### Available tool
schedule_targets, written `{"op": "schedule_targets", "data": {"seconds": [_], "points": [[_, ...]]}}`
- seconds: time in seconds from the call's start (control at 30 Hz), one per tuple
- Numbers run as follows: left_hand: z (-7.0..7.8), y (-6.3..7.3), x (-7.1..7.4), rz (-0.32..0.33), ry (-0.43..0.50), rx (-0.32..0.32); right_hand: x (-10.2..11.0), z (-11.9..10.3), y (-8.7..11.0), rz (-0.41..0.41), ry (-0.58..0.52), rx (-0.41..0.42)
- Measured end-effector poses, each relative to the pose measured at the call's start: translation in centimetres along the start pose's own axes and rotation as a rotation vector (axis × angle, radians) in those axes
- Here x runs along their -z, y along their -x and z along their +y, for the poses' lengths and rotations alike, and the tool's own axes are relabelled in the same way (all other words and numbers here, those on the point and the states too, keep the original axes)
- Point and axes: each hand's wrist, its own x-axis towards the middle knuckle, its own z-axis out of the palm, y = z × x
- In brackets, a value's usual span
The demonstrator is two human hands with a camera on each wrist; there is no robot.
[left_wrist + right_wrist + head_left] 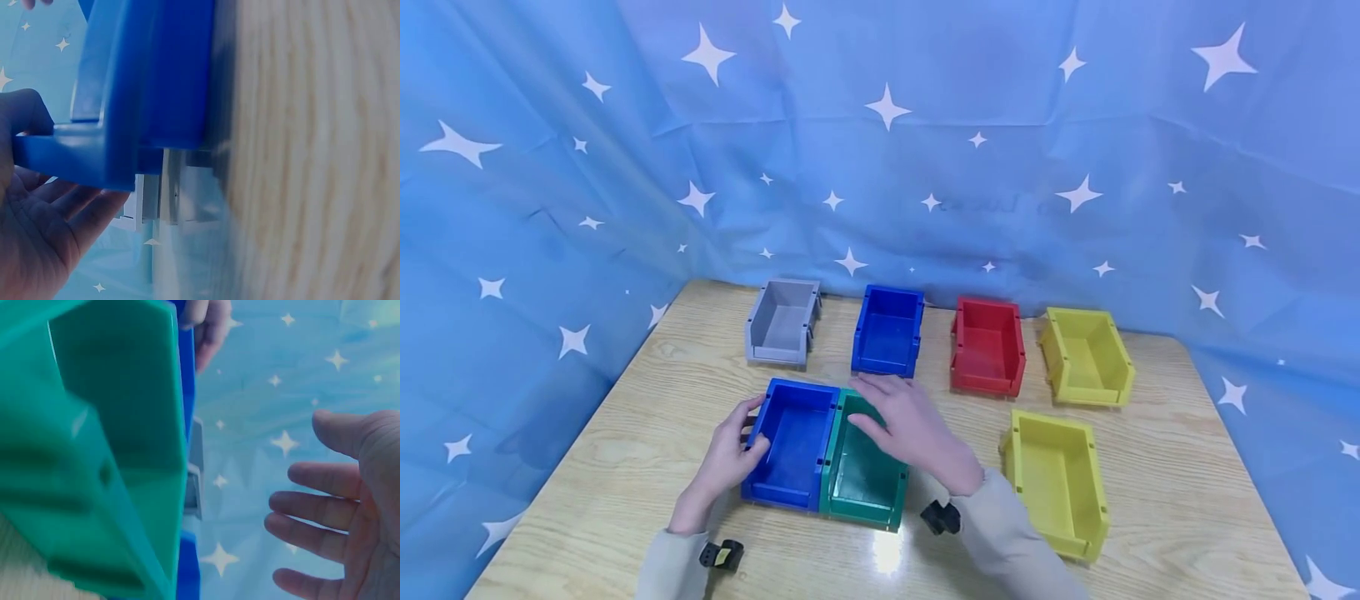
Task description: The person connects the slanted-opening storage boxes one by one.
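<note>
In the head view, a blue storage bin (790,442) and a green storage bin (867,475) stand side by side, touching, near the front of the table. My left hand (727,460) grips the blue bin's left wall, thumb over the rim and fingers outside; the left wrist view shows this hand (44,219) close up. Above the green bin's back right part hovers my right hand (917,425), hiding some of that bin. The right wrist view shows the right hand (350,512) with fingers straight and spread, apart from the green bin (119,394).
Along the table's back edge stand a grey bin (784,321), another blue bin (887,333), a red bin (988,348) and a yellow bin (1086,354). A second yellow bin (1056,479) sits right of my right hand. A blue star-patterned cloth (880,167) hangs behind the wooden table (602,483).
</note>
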Motion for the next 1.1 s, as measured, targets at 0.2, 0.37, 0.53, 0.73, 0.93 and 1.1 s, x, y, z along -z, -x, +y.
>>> {"op": "schedule_targets", "data": {"seconds": [0.2, 0.37, 0.53, 0.73, 0.93, 1.1], "points": [[1.1, -0.1, 0.2, 0.01, 0.028, -0.017, 1.8, 1.4, 1.6, 0.067, -0.021, -0.045], [4.1, -0.4, 0.9, 0.002, 0.034, -0.005, 3.1, 2.8, 3.4, 0.154, 0.0, -0.038], [4.5, -0.5, 1.1, 0.004, 0.031, 0.018, 4.4, 4.4, 5.4, 0.178, 0.011, -0.105], [4.5, -0.4, 1.1, 0.003, 0.043, 0.036, 5.4, 6.2, 8.1, 0.239, 0.037, -0.12], [4.2, -0.4, 1.1, 0.005, 0.054, 0.029, 5.9, 7.6, 10.7, 0.285, 0.052, -0.179], [4.0, -0.3, 1.1, 0.007, 0.082, 0.021, 6.2, 8.4, 12.9, 0.281, 0.082, -0.306]]}}
